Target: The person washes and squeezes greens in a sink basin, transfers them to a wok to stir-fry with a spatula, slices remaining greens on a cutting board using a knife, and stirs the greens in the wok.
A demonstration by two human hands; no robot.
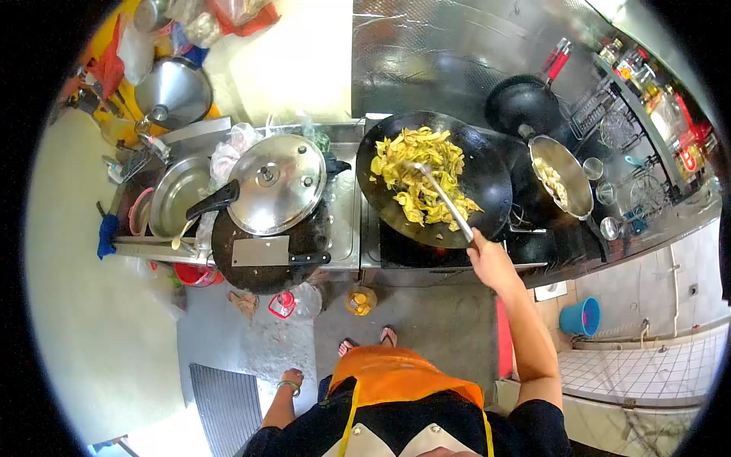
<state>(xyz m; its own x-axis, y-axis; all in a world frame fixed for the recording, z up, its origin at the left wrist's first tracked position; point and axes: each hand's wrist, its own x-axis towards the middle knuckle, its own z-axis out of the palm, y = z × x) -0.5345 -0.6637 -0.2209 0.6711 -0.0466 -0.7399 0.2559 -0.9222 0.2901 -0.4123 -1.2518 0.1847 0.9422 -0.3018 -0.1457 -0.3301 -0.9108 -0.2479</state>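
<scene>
My right hand point(490, 260) is wrapped round the handle end of a long metal wok spatula point(448, 194). The spatula slants down into a large black wok point(487, 175) on the stove, and its head is partly buried in yellow-green cooked vegetable pieces point(411, 171). My left hand point(292, 376) hangs low beside my body, away from the counter, with a bracelet at the wrist. Its fingers look curled, and I see nothing in them.
Left of the wok, a lidded pressure cooker point(278, 183) stands behind a cleaver point(263, 251) on a round dark board point(251, 278). To the right are a pan with pale food point(554, 186) and a black frying pan point(521, 107). Bottles point(359, 301) stand on the floor near my feet.
</scene>
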